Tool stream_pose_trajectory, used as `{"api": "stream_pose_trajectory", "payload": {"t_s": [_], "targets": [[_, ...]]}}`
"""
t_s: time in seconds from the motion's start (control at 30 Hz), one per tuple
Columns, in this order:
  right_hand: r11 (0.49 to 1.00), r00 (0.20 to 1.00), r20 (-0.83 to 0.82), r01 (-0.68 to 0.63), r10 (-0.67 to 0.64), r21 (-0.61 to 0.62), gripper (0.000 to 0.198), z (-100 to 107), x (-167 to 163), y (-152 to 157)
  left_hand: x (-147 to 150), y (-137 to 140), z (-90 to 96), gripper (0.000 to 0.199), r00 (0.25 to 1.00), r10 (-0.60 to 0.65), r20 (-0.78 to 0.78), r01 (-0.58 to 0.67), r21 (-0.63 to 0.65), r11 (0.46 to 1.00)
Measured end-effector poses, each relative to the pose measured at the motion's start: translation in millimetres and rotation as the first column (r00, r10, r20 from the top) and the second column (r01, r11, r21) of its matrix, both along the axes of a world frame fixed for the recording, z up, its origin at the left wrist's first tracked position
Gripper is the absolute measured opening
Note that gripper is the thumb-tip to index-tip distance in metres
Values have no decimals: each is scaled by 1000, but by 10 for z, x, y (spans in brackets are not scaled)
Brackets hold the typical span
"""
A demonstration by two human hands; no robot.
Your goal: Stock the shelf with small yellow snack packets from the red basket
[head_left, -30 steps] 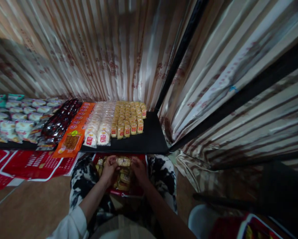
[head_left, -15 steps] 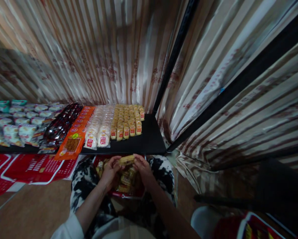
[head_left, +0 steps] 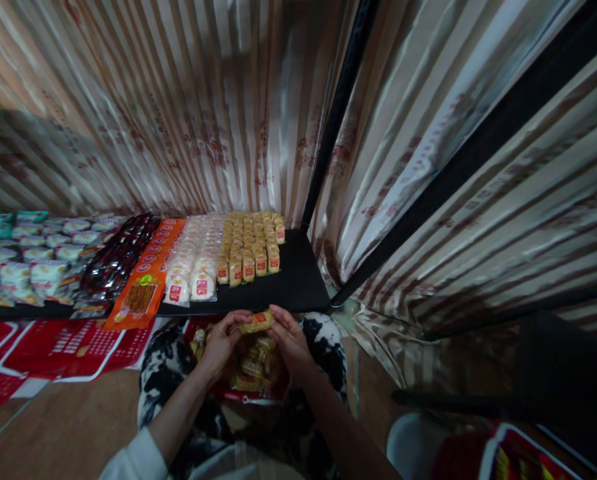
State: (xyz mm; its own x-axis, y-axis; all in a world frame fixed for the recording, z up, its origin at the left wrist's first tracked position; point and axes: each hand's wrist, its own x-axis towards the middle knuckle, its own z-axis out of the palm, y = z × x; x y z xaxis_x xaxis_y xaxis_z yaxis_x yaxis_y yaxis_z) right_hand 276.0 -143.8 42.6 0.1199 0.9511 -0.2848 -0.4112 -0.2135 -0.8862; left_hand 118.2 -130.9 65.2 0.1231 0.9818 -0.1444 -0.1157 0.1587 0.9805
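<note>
Between my two hands is a small yellow wrapped snack pack (head_left: 256, 323) with a red label facing up. My left hand (head_left: 226, 338) pinches its left end, and my right hand (head_left: 287, 335) grips its right end. Directly below, a red bag (head_left: 258, 398) between my knees holds several more of these yellow packs. On the black shelf ahead stand rows of matching yellow packs (head_left: 248, 265), their red labels toward me. Left of those rows lie white round wrapped snacks (head_left: 203, 283).
An orange snack packet (head_left: 137, 293), dark shiny packets (head_left: 116, 263) and white packets (head_left: 53, 277) line the black shelf (head_left: 298, 287). Red printed bags (head_left: 83, 350) lie below its left part. Striped curtains (head_left: 203, 100) hang behind, with black poles (head_left: 338, 113) at the right.
The yellow snack pack has turned in my fingers so that its red label now shows. My hands stay above the red bag. The view has shifted slightly.
</note>
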Motion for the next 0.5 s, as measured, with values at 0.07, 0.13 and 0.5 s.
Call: {"api": "stream_pose_trajectory", "payload": {"t_s": [0.07,0.13,0.5], "targets": [[1000,1000,2,23,-23,16,53,6,10,17,26,38,50,20,1000,1,15,-1,-31,1000],[998,999,14,51,-51,46,51,-4,11,38,65,80,111,26,999,5,41,-2,-76,997],[962,838,523,12,-159,273,28,57,248,319,417,592,389,20,983,-110,-149,130,131,983]]}}
